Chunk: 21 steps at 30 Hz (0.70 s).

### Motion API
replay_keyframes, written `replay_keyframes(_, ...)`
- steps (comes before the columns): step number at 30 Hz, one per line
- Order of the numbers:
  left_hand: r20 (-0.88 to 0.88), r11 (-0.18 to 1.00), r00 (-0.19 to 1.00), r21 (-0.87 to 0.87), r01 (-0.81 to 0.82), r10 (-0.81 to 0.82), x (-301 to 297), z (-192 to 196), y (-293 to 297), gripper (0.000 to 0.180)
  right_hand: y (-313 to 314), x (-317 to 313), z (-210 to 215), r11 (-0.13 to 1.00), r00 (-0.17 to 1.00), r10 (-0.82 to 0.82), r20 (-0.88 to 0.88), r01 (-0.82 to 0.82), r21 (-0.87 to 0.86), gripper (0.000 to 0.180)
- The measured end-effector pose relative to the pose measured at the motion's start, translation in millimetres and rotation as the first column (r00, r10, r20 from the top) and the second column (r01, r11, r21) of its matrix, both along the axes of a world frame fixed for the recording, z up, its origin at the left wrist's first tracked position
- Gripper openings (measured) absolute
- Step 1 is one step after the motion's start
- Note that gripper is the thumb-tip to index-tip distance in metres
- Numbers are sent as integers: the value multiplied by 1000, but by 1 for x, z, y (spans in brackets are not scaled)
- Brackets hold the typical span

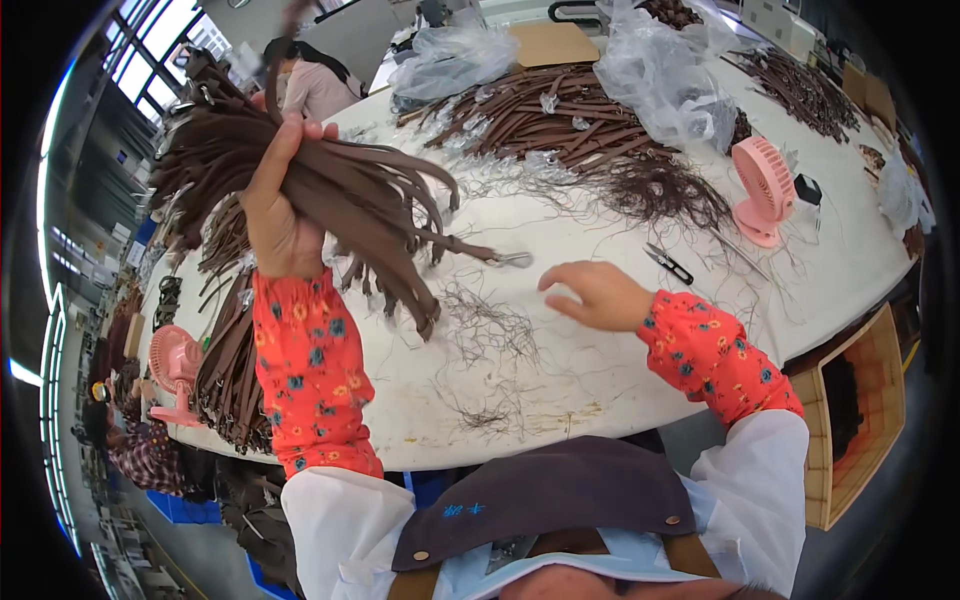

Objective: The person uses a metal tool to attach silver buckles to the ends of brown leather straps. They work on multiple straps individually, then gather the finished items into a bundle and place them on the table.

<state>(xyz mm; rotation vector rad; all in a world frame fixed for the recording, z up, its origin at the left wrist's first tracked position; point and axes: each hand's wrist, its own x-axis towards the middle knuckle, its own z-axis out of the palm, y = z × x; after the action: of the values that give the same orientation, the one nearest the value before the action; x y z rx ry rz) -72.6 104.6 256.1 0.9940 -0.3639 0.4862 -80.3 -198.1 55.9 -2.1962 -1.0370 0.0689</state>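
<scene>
My left hand (283,215) is raised at the left, its fingers wrapped round a thick bundle of brown straps (345,195). The strap ends fan out and hang down over the table, and more of the bundle spreads to the left behind the hand. From one strap a metal end (512,259) sticks out to the right. Just beyond it my right hand (600,293) hovers over the table, fingers loosely bent and thumb apart, with nothing in it. Dark loose threads (490,335) lie below the bundle.
Thread snips (668,264) and a pink fan (763,190) are to the right. Piled straps (550,115) and clear plastic bags (665,75) cover the far side. Another pink fan (175,368) and more straps (235,370) sit left. A box (868,405) stands beside the table's right edge.
</scene>
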Motion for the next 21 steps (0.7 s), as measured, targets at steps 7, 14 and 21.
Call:
replay_keyframes(7, -137, 927, 940, 262, -270, 313, 24, 13, 33, 17, 62, -67, -84, 917, 862, 384, 331, -312, -250, 52)
replay_keyframes(14, -214, 991, 968, 78, -113, 127, 5, 36, 59, 12, -15, 24, -13, 890, 1000, -9, -18, 0, -456, 58)
replay_keyframes(21, -236, 976, 972, 212, 44, 8, -25, 22, 13, 23, 34, 17, 67, 915, 964, 181, -197, -92, 393, 106)
